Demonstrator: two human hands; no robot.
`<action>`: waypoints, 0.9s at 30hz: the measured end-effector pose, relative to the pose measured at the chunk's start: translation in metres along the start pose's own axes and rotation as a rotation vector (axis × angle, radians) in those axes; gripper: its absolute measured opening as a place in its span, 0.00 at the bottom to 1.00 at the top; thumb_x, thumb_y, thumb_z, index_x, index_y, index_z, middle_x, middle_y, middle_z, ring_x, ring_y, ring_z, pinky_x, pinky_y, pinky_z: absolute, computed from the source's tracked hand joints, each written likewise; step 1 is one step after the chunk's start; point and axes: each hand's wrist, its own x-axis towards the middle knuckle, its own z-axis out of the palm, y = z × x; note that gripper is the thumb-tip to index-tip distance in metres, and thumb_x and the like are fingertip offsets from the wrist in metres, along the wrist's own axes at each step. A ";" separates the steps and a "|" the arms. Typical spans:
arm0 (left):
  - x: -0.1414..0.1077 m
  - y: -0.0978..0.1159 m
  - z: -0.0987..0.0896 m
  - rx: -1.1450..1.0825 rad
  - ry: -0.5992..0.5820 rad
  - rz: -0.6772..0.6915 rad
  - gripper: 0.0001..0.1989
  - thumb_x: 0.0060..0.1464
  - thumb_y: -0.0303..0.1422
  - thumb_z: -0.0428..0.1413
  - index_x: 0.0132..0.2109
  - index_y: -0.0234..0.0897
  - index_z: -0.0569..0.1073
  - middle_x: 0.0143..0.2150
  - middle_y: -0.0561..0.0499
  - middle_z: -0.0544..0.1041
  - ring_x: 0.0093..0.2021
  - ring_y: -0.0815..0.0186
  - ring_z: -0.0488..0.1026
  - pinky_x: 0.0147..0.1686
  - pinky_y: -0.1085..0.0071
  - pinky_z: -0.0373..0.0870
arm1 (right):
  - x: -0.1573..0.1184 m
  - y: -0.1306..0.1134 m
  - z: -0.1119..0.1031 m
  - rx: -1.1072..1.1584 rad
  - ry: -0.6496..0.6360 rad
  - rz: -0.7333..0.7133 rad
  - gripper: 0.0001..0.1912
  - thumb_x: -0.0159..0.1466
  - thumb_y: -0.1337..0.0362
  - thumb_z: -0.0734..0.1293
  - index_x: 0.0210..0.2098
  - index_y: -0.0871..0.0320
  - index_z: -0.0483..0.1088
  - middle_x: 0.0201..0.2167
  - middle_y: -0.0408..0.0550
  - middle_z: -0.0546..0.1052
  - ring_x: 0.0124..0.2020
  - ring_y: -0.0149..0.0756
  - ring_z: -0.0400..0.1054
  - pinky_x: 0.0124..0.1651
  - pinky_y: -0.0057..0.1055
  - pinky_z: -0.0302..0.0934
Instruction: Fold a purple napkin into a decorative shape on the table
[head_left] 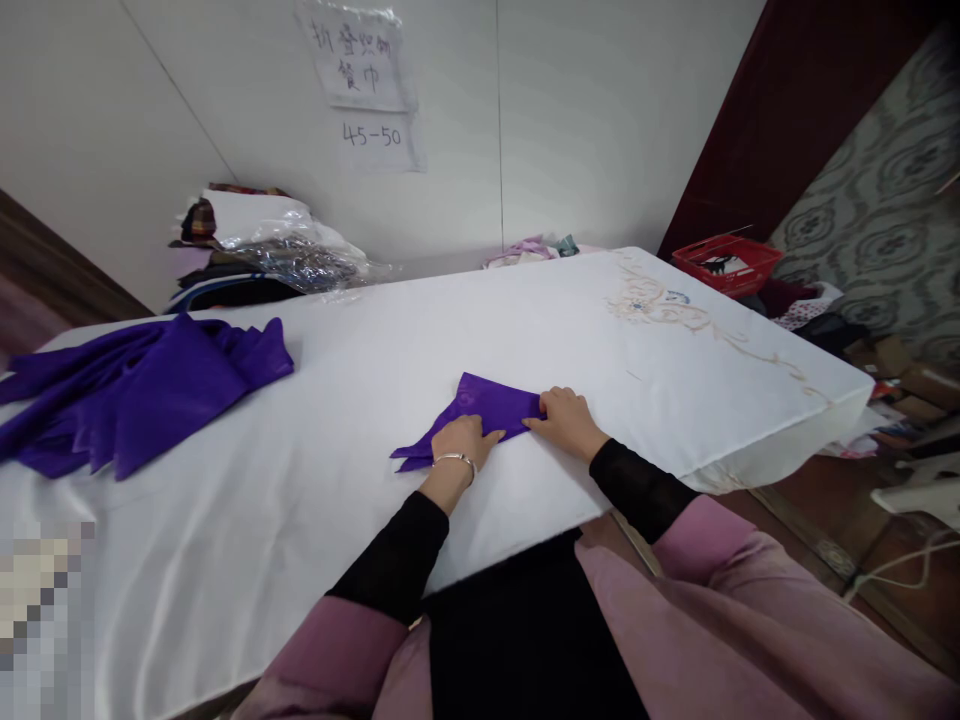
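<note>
Pinching purple cloth, stretched left-to-right, at right end with right hand; resting left hand mid-length, can't tell if gripping!

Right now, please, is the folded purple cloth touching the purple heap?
Apart: the head view shows white tablecloth between the folded cloth and the heap.

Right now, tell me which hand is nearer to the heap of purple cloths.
Left. The left hand is on the folded purple cloth, right of the heap of purple cloths and apart from it. The right hand is at that cloth's right end, farther away.
</note>
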 end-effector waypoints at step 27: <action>-0.025 -0.066 -0.018 -0.123 -0.045 -0.127 0.06 0.52 0.37 0.54 0.34 0.41 0.72 0.36 0.52 0.75 0.38 0.63 0.72 0.35 0.69 0.66 | 0.007 0.064 -0.005 0.251 -0.087 0.180 0.05 0.54 0.66 0.65 0.30 0.57 0.71 0.31 0.46 0.73 0.33 0.35 0.65 0.34 0.29 0.56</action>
